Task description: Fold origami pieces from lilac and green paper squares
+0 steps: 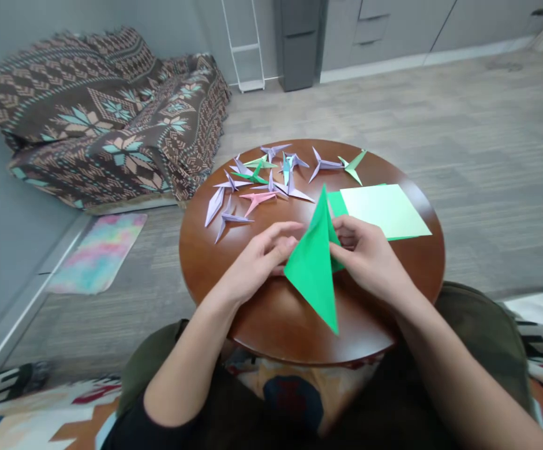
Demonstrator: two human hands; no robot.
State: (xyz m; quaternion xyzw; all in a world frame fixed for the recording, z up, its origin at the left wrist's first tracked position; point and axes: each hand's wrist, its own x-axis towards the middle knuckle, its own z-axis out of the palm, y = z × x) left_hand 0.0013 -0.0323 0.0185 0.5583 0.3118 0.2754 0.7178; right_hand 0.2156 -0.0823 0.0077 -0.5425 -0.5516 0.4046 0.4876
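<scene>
A partly folded green paper [313, 262] stands tilted above the near half of the round brown table [271, 331], one point up and another toward me. My left hand [269, 253] is at its left edge, with the thumb and fingers bent around that side and some fingertips behind the paper. On the right side, my right hand [362, 250] grips the paper between thumb and curled fingers. Just beyond my right hand lies a stack of flat square sheets, a pale green one [383, 209] on top and brighter green beneath.
Several folded paper figures, mostly purple [234, 219], with green [255, 174] and pink [257, 200] ones, cover the table's far left part. Another purple figure [322, 164] and a light green one [354, 166] lie at the far edge. A patterned sofa [125, 137] stands beyond at left.
</scene>
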